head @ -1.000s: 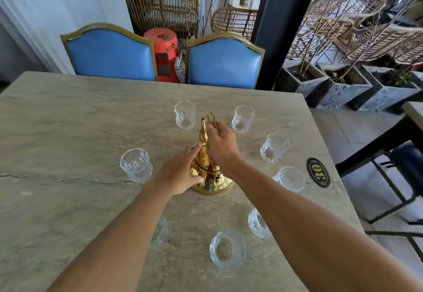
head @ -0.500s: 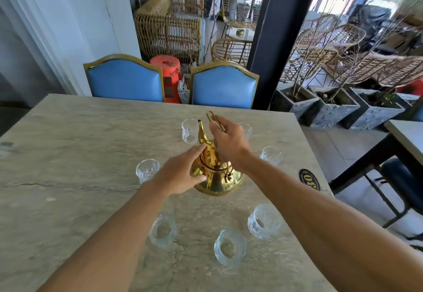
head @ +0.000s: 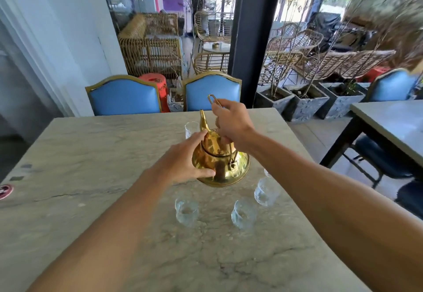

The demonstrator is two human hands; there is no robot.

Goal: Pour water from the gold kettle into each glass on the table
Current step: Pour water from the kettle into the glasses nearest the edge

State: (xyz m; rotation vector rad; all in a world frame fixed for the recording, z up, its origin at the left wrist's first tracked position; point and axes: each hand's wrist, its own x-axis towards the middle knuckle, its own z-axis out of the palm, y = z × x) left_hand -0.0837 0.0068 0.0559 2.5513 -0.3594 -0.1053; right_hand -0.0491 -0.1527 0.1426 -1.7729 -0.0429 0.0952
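Head view, item: gold kettle [head: 219,161], seemingly lifted over mid-bench [head: 91,154], spout toward the far glass [head: 191,129]. Right hand [head: 231,122] grasped its wire handle [head: 214,100]; left hand [head: 185,161] lay against its side, fingers straight. Near glasses [head: 186,211]: fill unclear, no stream seen. Pouring judged mostly outstanding.

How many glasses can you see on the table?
5. A far glass stands beyond the gold kettle; three sit nearer: left glass, middle glass, right glass; a partial glass peeks just behind that. Others may be hidden.
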